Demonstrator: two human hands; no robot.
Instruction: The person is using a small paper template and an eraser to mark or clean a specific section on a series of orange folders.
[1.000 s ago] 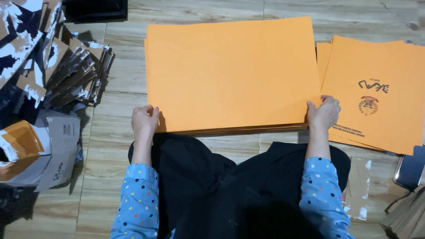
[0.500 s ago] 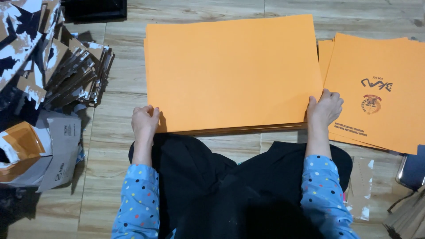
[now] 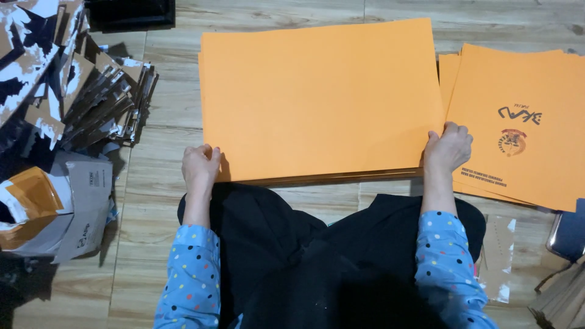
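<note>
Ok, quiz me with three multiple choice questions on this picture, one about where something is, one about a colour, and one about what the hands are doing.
1. Where does the printed orange stack lie? A. right of the plain orange stack B. left of it C. on the lap
2. What colour are the sleeves? A. red B. blue, dotted C. plain white
3. How are the hands placed? A. both in the air B. both on the plain stack's near corners C. folded together

A: it lies by the right hand. B: blue with dots. B: the left hand and right hand grip the corners.

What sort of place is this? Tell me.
Likely a home or small workshop floor used for paper or packaging work: wood-look floor, stack of orange sheets, printed orange sheets, heap of flattened cartons.
</note>
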